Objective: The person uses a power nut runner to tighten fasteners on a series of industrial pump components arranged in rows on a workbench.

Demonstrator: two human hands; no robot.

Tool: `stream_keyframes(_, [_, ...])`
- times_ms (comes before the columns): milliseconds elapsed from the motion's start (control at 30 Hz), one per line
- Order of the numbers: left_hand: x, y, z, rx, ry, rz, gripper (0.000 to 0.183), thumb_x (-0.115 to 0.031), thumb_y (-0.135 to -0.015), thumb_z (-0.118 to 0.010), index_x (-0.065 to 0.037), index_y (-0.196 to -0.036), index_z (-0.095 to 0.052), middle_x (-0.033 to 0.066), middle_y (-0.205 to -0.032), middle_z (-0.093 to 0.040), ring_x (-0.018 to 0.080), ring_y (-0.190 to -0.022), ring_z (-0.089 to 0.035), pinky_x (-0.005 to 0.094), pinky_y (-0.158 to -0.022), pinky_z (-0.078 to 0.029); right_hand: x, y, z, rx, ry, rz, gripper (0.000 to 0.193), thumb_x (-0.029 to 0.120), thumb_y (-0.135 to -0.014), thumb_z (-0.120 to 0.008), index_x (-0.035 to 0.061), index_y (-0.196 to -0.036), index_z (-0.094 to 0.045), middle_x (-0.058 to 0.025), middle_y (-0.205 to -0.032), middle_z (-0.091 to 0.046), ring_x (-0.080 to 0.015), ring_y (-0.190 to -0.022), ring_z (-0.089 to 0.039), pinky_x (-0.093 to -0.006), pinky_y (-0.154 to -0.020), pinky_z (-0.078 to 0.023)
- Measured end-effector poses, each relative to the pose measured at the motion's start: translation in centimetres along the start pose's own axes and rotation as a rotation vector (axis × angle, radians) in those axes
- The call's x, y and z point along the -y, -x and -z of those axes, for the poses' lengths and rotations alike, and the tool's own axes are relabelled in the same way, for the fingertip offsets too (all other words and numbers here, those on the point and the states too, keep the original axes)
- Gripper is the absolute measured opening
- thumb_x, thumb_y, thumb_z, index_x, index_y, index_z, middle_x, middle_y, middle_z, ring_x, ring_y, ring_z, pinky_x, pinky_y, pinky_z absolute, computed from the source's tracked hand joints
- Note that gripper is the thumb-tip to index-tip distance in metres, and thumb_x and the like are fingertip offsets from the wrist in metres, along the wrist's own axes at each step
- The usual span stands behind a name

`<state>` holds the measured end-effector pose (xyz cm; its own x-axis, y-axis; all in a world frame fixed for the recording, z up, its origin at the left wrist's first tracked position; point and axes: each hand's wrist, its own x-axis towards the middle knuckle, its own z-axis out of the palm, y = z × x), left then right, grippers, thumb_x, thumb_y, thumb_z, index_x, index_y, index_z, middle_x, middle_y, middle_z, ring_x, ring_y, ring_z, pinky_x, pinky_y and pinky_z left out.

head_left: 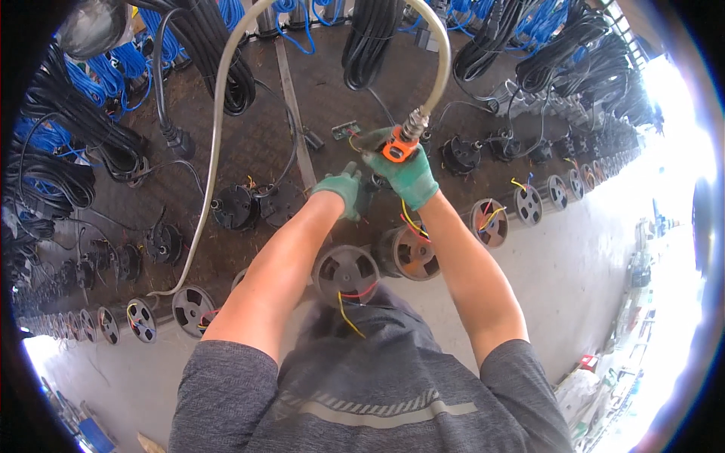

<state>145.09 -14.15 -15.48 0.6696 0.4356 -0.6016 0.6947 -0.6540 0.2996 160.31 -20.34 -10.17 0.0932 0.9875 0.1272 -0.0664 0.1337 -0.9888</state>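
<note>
Green-gloved, my right hand [408, 177] is closed around an orange air tool [398, 145]. A metal fitting [414, 123] joins the tool to a pale hose [220, 113], which loops overhead and down to the left. Close beside it, my left hand [343, 190], also in a green glove, has its fingers curled at a dark part, mostly hidden, that I cannot make out. A small green circuit board [347, 130] with thin wires is just beyond the hands. Red and yellow wires [411, 220] hang below my right hand.
Grey motor housings with slotted round ends [346, 275] line the bench's near edge. Black round covers [236, 208] with cables stand behind them on the dark bench top [264, 72]. Bundled black cables [370, 45] and blue wire coils [540, 34] crowd the far side.
</note>
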Motion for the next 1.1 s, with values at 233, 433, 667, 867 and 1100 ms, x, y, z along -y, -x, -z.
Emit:
stream_keyframes(233, [0.2, -1.6, -1.5, -0.074, -0.007, 0.044, 0.096, -0.034, -0.082, -0.079, -0.016, -0.164, -0.032, 0.0140, -0.175, -0.017, 0.0411, -0.156, -0.027, 0.0542, -0.126, -0.032, 0.4, 9.5, 1.0, 0.095, 0.156, 0.064, 0.034, -0.001, -0.092, -0.074, 0.0030, -0.125, -0.070, -0.0101, -0.130, -0.068, -0.0180, -0.115, -0.067, -0.0320, -0.100, -0.055])
stream_keyframes(433, [0.5, -3.2, -3.4, -0.114, -0.072, 0.092, 0.102, -0.036, -0.084, -0.076, -0.013, -0.168, -0.023, 0.0119, -0.177, -0.010, 0.0487, -0.154, -0.031, 0.0516, -0.127, -0.032, 1.5, 4.9, 0.4, -0.525, -0.325, -0.172, 0.020, 0.009, -0.094, -0.077, 0.0052, -0.112, -0.070, -0.0065, -0.099, -0.072, -0.0154, -0.089, -0.069, -0.0295, -0.073, -0.059])
stream_keyframes(667, [0.1, 0.3, -1.5, -0.156, -0.115, -0.086, 0.104, -0.042, -0.078, -0.083, -0.014, -0.164, -0.034, 0.0144, -0.175, -0.019, 0.0404, -0.156, -0.031, 0.0524, -0.124, -0.036, 11.9, 4.5, -0.1, -0.251, 0.140, -0.116, 0.023, 0.009, -0.088, -0.085, 0.0065, -0.105, -0.070, 0.0005, -0.097, -0.072, -0.0098, -0.087, -0.067, -0.0275, -0.078, -0.056])
stream_keyframes(867, [-0.7, 4.2, 1.5, -0.149, 0.241, -0.006, 0.089, -0.037, -0.086, -0.078, -0.003, -0.159, -0.040, 0.0213, -0.161, -0.045, 0.0377, -0.143, -0.051, 0.0423, -0.118, -0.043, 16.0, 3.9, 3.8, -0.290, 0.153, 0.077, 0.028, 0.013, -0.086, -0.087, 0.0038, -0.107, -0.071, -0.0039, -0.098, -0.074, -0.0126, -0.089, -0.069, -0.0283, -0.081, -0.057])
stream_keyframes(1100, [-6.5, 4.0, 5.6, -0.332, 0.399, -0.051, 0.039, -0.038, -0.099, -0.065, -0.003, -0.109, -0.077, 0.0208, -0.105, -0.076, 0.0336, -0.099, -0.072, 0.0432, -0.092, -0.054, 18.6, 1.2, 12.4, -0.105, 0.245, 0.243, 0.030, 0.014, -0.088, -0.086, 0.0040, -0.112, -0.072, -0.0036, -0.099, -0.074, -0.0109, -0.088, -0.068, -0.0270, -0.079, -0.058])
